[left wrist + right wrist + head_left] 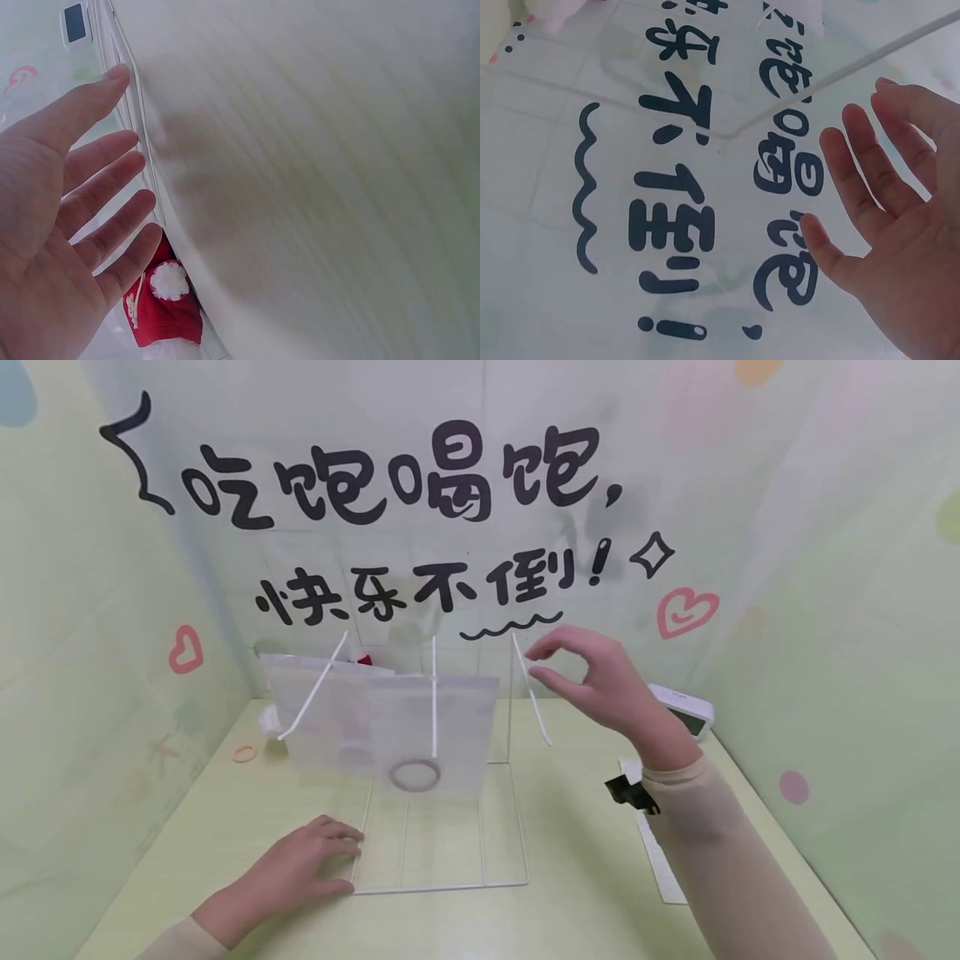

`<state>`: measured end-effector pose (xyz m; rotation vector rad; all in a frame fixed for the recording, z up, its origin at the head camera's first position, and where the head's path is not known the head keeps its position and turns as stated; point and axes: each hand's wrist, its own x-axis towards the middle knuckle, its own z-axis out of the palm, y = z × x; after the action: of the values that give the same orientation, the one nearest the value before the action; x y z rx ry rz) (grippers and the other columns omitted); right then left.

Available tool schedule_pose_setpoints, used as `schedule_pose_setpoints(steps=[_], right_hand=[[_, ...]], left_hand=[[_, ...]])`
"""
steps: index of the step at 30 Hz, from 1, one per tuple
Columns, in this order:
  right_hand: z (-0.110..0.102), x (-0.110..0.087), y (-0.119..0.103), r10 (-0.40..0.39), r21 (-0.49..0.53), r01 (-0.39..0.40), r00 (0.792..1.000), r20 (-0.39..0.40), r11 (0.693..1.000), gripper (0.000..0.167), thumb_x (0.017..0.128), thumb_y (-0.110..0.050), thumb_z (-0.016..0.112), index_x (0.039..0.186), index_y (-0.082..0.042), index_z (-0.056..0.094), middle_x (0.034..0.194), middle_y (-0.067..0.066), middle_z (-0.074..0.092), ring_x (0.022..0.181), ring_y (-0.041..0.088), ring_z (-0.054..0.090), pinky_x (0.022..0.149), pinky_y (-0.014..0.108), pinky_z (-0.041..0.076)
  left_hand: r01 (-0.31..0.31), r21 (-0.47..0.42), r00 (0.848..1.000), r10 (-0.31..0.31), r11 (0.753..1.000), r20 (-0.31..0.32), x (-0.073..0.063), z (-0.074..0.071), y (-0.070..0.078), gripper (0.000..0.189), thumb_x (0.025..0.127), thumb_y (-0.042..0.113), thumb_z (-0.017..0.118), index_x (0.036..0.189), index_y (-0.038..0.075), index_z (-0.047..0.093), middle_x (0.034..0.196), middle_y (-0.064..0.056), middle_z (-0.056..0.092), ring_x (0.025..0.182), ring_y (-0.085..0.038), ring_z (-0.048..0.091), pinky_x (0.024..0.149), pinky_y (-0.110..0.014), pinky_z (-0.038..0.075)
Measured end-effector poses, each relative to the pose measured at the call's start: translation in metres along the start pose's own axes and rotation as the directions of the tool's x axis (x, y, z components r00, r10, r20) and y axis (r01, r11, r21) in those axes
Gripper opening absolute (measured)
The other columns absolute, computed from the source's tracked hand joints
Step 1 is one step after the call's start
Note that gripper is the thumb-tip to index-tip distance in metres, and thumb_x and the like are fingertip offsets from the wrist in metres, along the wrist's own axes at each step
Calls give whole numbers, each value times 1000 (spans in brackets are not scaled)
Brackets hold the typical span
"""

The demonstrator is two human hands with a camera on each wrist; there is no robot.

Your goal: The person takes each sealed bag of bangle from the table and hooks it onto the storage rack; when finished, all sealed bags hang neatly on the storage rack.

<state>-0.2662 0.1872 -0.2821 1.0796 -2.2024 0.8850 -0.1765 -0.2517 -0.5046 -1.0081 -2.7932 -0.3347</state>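
Note:
A white wire rack stands on the table with three prongs angled toward me. From its left and middle prongs hang two translucent plastic bags, a left bag and a middle bag. A brownish ring shows at the middle bag's lower part. My left hand is at the left side of the rack's base, fingertips right at the wire and fingers loosely spread. Beside the right prong, my right hand is raised with thumb and fingers apart, holding nothing; the right wrist view shows its palm.
A white device with a dark screen sits at the back right. Near my right forearm lies a white strip. An orange ring lies at the left. A red and white plush item is behind the rack. Printed curtains surround the table.

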Motion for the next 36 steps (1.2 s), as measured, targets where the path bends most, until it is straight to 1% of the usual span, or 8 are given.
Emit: schedule_pose_setpoints(steps=[4, 11, 14, 20, 25, 31, 36], right_hand=[[-13, -23, 11, 38, -60, -38, 999, -5, 997, 20, 88, -6, 80, 107, -10, 75, 103, 0, 76, 99, 13, 69, 95, 21, 53], [-26, -70, 40, 127, -140, -125, 992, 7, 982, 22, 87, -3, 81, 105, -13, 75, 101, -3, 75, 96, 12, 67, 89, 16, 50], [-29, -91, 54, 156, -162, -152, 988, 9, 975, 24, 85, -1, 81, 105, -13, 75, 99, -3, 75, 94, 12, 67, 88, 14, 49], [-35, -127, 76, 227, -165, -218, 973, 38, 962, 26, 83, 2, 81, 104, -12, 74, 99, 2, 75, 92, 15, 67, 89, 3, 46], [-42, -150, 91, 235, -190, -217, 969, 79, 957, 28, 81, 3, 82, 103, -13, 74, 100, 3, 76, 91, 16, 67, 90, 1, 44], [-54, -171, 105, 257, -248, -220, 958, 127, 943, 28, 82, 1, 82, 104, -16, 74, 98, -5, 75, 89, 16, 68, 85, 5, 45], [-60, -188, 114, 281, -287, -230, 948, 151, 930, 26, 82, 0, 82, 103, -14, 74, 97, -4, 75, 87, 19, 69, 82, 7, 47]], left_hand=[[0, -10, 1000, 0, 1000, -5, -1, 1, -1, 39, 76, 40, 88, 108, 19, 79, 124, 7, 72, 112, -19, 64, 93, -43, 61], [6, -24, 1000, -6, 1000, 0, -1, 2, -2, 39, 76, 40, 88, 108, 20, 79, 124, 7, 72, 112, -19, 64, 93, -42, 61], [9, -22, 1000, -9, 1000, 3, -1, 2, -1, 39, 76, 39, 88, 108, 20, 79, 125, 7, 72, 112, -19, 64, 92, -42, 61], [13, -15, 1000, -13, 1000, 9, 0, 2, -1, 39, 76, 39, 88, 109, 20, 79, 125, 7, 71, 112, -19, 64, 93, -42, 61], [20, -19, 1000, -20, 1000, 11, -1, 0, 1, 40, 76, 40, 88, 109, 20, 79, 125, 7, 71, 112, -19, 64, 93, -43, 61], [19, -12, 1000, -19, 1000, -5, -1, 0, 1, 39, 75, 40, 88, 109, 21, 79, 126, 8, 71, 111, -18, 64, 92, -42, 61], [37, -19, 999, -37, 999, -2, -2, 1, 0, 40, 76, 41, 87, 110, 22, 78, 127, 8, 70, 113, -18, 64, 93, -43, 61]])
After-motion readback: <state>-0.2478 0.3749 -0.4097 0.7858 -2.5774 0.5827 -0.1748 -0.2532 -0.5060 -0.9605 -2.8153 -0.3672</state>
